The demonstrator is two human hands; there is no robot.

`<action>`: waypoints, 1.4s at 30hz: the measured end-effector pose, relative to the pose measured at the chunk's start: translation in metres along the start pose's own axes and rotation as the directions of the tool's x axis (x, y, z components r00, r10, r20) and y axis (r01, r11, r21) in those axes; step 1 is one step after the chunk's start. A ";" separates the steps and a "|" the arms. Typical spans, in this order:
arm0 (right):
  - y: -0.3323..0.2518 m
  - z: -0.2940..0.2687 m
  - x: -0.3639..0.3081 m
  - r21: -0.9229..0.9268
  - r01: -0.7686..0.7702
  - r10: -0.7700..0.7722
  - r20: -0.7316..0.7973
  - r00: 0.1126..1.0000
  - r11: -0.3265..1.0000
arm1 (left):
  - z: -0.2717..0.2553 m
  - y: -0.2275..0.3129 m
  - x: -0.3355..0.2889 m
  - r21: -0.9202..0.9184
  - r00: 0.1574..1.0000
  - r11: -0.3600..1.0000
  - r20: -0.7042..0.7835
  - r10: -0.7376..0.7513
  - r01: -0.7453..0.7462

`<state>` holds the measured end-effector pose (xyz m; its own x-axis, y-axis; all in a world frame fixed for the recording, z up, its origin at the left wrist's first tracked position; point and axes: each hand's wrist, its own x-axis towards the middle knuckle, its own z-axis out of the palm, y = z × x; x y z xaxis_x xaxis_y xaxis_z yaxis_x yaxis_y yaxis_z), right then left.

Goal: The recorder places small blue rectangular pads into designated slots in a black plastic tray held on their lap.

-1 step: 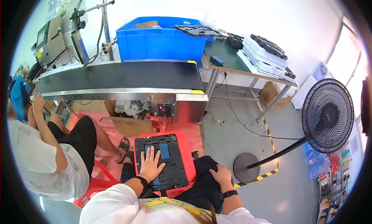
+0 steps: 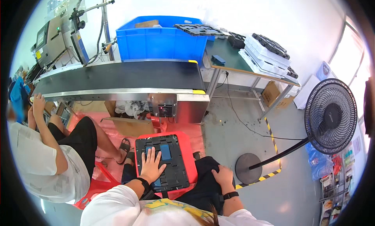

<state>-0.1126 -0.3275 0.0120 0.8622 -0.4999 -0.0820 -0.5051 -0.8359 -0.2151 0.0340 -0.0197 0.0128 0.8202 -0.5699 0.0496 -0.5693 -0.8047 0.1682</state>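
A black plastic tray (image 2: pixel 179 174) with slots lies on a red stool (image 2: pixel 190 155) in front of me. Flat blue rectangular pieces (image 2: pixel 165 152) sit in some of its slots. My left hand (image 2: pixel 151 167) rests palm down on the tray, fingers spread, partly covering the pieces. On my dark-trousered right thigh lies my right hand (image 2: pixel 223 176), relaxed and holding nothing; some of its fingertips are hard to see.
A black conveyor belt (image 2: pixel 129 76) runs beyond the stool, with a large blue bin (image 2: pixel 160 44) behind it. At right stand a green-topped table (image 2: pixel 234 61) with stacked trays (image 2: pixel 265 56) and a black fan (image 2: pixel 331 116). A seated co-worker (image 2: pixel 47 159) is on my left.
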 end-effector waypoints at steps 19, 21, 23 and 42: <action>-0.016 -0.012 0.009 -0.202 -0.457 0.488 0.143 0.861 0.866 | 0.000 0.001 0.001 0.014 1.000 1.000 -0.023 0.013 -0.012; -0.017 -0.016 0.014 -0.232 -0.437 0.483 0.202 0.852 0.869 | 0.000 0.003 0.000 0.006 1.000 1.000 -0.018 0.003 -0.002; -0.019 -0.016 0.016 -0.252 -0.413 0.473 0.266 0.840 0.875 | -0.001 0.000 -0.003 0.014 1.000 1.000 -0.030 -0.001 0.002; -0.004 -0.015 0.014 -0.157 -0.404 0.432 0.255 0.865 0.901 | 0.000 0.003 0.002 0.011 1.000 1.000 0.012 -0.007 0.007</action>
<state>-0.0994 -0.3341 0.0261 0.5375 -0.7358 -0.4119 -0.8096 -0.5870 -0.0078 0.0336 -0.0232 0.0137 0.8234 -0.5663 0.0367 -0.5644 -0.8102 0.1581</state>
